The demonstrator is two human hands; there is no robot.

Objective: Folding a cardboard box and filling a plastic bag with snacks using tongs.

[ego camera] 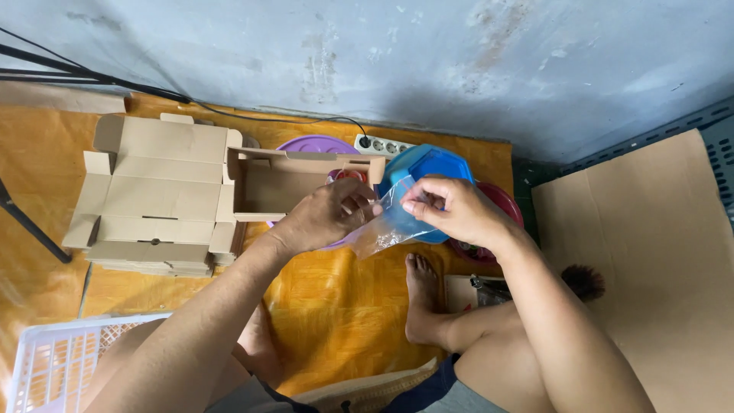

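1. Two hands meet over an orange floor cloth (344,306): the left hand (325,218) and the right hand (451,208) each pinch the mouth of a small clear plastic bag (386,226), which hangs in the air between them, in front of a blue container (424,172).
2. To open the bag cleanly, the judgement here is that thumb and forefinger on each side should grip one film layer only and draw apart gently, so the thin plastic does not tear.
3. An open cardboard box (279,187) stands just behind the left hand, over a purple lid (313,144); a stack of flat cardboard blanks (157,195) lies farther left.
4. A white crate (57,359) sits near the left knee; a power strip (382,145) runs along the wall.
5. Whether the bag holds anything cannot be told.
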